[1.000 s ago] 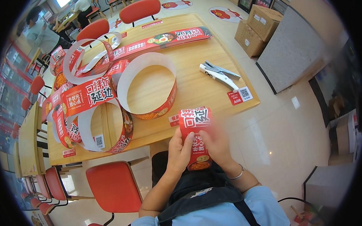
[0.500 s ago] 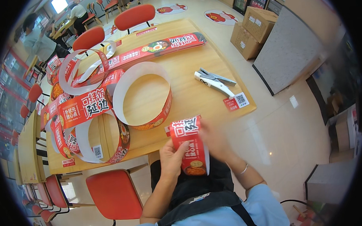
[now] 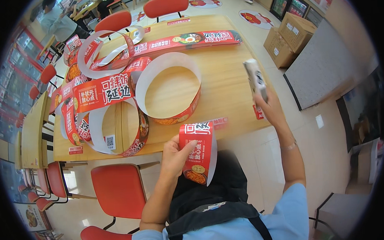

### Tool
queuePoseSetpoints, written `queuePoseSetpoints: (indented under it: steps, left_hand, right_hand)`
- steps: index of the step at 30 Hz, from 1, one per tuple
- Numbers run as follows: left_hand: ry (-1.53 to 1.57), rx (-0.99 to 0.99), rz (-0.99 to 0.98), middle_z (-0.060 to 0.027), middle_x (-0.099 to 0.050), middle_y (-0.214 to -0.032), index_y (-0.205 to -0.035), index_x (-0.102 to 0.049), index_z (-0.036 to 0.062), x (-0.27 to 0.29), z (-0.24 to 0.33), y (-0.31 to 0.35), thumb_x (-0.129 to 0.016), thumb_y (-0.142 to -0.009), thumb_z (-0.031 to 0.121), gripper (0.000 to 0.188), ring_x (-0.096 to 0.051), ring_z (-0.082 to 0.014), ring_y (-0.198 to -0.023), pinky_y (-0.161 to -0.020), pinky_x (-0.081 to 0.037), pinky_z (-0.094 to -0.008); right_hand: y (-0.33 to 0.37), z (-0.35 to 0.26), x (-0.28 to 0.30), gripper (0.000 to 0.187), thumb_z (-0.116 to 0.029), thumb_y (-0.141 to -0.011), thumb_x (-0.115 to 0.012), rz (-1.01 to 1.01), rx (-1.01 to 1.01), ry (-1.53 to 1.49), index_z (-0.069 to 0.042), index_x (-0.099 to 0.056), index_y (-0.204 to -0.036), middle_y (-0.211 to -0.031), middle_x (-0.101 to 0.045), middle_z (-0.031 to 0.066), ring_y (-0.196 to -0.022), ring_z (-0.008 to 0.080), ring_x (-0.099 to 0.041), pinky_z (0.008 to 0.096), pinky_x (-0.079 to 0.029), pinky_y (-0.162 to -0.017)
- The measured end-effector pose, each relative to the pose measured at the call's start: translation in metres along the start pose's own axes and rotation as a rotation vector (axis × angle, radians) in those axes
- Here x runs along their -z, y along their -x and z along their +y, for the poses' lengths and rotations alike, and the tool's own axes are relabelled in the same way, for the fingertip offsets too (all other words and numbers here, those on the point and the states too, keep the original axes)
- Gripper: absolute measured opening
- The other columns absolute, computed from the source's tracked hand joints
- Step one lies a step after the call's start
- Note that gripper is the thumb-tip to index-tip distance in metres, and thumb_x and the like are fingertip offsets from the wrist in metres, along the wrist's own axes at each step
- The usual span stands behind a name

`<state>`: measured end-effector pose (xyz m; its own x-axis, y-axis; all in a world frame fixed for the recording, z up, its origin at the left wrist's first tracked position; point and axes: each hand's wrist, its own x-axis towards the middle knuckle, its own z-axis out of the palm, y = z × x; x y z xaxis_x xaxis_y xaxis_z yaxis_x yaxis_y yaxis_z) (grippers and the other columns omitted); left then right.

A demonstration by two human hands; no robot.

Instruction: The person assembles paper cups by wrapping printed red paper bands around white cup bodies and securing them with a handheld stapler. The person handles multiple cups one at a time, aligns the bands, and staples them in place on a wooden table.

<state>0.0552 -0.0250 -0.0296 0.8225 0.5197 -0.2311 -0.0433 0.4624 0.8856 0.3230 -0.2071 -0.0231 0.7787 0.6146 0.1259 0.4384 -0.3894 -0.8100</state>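
The left hand [image 3: 175, 154] pinches a red band [image 3: 205, 155], thumb on the front and fingers behind. The band hangs in front of the black apron [image 3: 219, 178], just by the near edge of the table [image 3: 229, 85]. It is bent round, so a bit of its white inside shows. Its ends are hard to see, so I cannot tell if they are joined. The right hand [image 3: 268, 103] is wrapped around a white stapler [image 3: 254, 75], over the right side of the table and well apart from the band. It is blurry there, so I cannot tell if the stapler touches the wood. Some of the work looks done: one big ring [image 3: 191, 110] stands on the table, and more rings [image 3: 102, 95] lie in a heap to its left. They overlap too much to count. Some seems left: the band in hand, and flat strips [image 3: 176, 42] lying in a stack at the back.
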Motion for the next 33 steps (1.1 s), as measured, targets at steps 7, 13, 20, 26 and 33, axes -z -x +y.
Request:
queuePoseSetpoints:
  steps: [7, 13, 20, 26, 33]
  left_hand:
    - [-0.061, 0.022, -0.042, -0.0092, -0.069, -0.096, -0.103, -0.063, -0.0026, 0.008, 0.002, -0.002, -0.066, -0.086, 0.003, 0.017, -0.066, -0.0113, -0.082, -0.075, -0.054, -0.0256]
    - [-0.138, 0.013, -0.072, -0.0062, -0.069, -0.093, -0.105, -0.063, -0.0024, 0.003, 0.005, 0.004, -0.066, -0.087, 0.004, 0.019, -0.064, -0.0078, -0.078, -0.071, -0.053, -0.0232]
    - [-0.307, -0.043, -0.081, -0.0048, -0.069, -0.092, -0.105, -0.063, -0.0033, 0.003, 0.010, 0.015, -0.065, -0.087, 0.004, 0.020, -0.063, -0.0068, -0.079, -0.072, -0.051, -0.0229]
    - [-0.469, -0.171, -0.042, -0.0056, -0.071, -0.086, -0.101, -0.065, -0.0022, 0.004, 0.007, 0.017, -0.067, -0.085, 0.005, 0.018, -0.064, -0.0082, -0.076, -0.070, -0.051, -0.0253]
    - [-0.626, -0.296, -0.030, -0.0115, -0.070, -0.082, -0.100, -0.066, -0.0005, 0.006, 0.011, 0.016, -0.068, -0.083, 0.005, 0.018, -0.067, -0.0148, -0.073, -0.067, -0.050, -0.0277]
  right_hand:
    - [0.114, -0.027, -0.015, 0.051, -0.011, -0.070, -0.074, -0.283, 0.274, 0.103, -0.003, -0.054, -0.117, -0.098, -0.064, 0.0127, -0.086, 0.0271, -0.063, 0.0382, -0.050, -0.077]
    - [0.129, -0.021, -0.030, 0.066, -0.010, -0.063, -0.075, -0.306, 0.386, 0.293, -0.004, -0.051, -0.124, -0.108, -0.062, 0.0140, -0.100, 0.0327, -0.060, 0.0467, -0.045, -0.092]
    - [0.125, -0.023, -0.032, 0.071, -0.011, -0.061, -0.077, -0.298, 0.457, 0.356, -0.006, -0.051, -0.127, -0.111, -0.064, 0.0126, -0.102, 0.0302, -0.061, 0.0503, -0.041, -0.100]
    - [0.125, -0.029, -0.031, 0.069, -0.011, -0.063, -0.076, -0.295, 0.489, 0.379, -0.008, -0.053, -0.127, -0.116, -0.064, 0.0122, -0.104, 0.0289, -0.061, 0.0510, -0.041, -0.100]
    - [0.125, -0.029, -0.034, 0.068, -0.012, -0.064, -0.076, -0.265, 0.487, 0.381, -0.008, -0.053, -0.128, -0.118, -0.063, 0.0128, -0.105, 0.0296, -0.061, 0.0518, -0.042, -0.098]
